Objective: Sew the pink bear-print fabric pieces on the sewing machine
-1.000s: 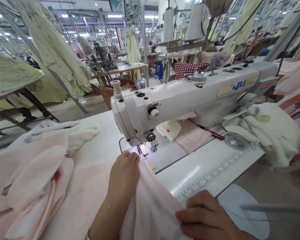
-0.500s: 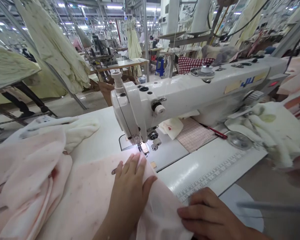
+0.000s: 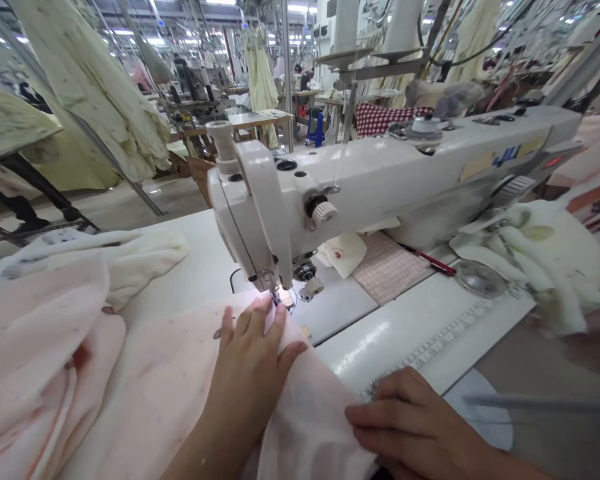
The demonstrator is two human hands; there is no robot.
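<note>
Cloth lies on the counter, the left hand flat, grip spread, the needle just beside at 12 o'clock, and the right hand pinching its edge at 4 o'clock; a fingertip creeping forward could get stitched.

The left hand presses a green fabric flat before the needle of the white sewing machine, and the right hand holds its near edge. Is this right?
Not quite: the fabric is pale pink, not green. In the head view the left hand lies flat on it before the needle of the sewing machine; the right hand holds its near edge.
</note>
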